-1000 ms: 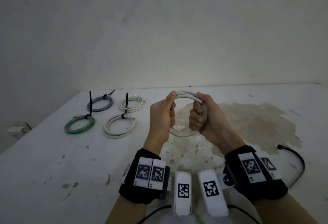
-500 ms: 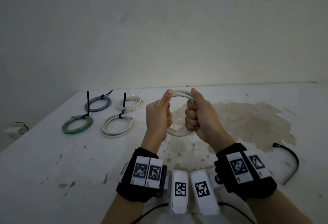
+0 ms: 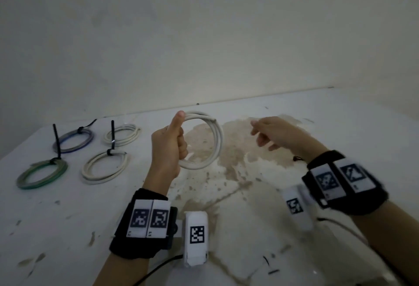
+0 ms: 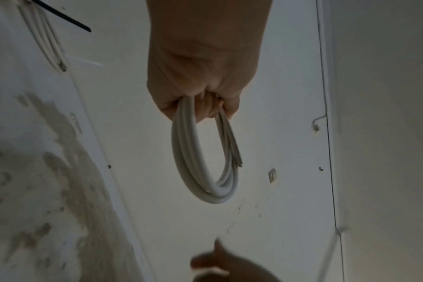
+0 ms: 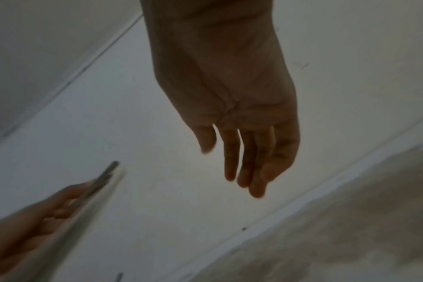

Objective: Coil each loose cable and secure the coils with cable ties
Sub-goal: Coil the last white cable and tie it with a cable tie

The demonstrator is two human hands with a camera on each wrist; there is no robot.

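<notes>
My left hand grips a white coiled cable and holds it upright above the table; no tie shows on it. The left wrist view shows the same white coiled cable hanging from my curled fingers, one cut end loose. My right hand hovers to the right of the coil, empty, with fingers relaxed and straight in the right wrist view. Several tied coils lie at the back left: a blue coil, a green coil, a small white coil and a larger white coil.
The white table has a large brown stain in the middle and meets a bare wall behind. A black cable tie peeks out beside my right wrist. Small black bits lie near the front edge.
My right hand has let go of the white coil and moved off to the right, fingers uncurling. My left hand keeps its grip on the coil.
</notes>
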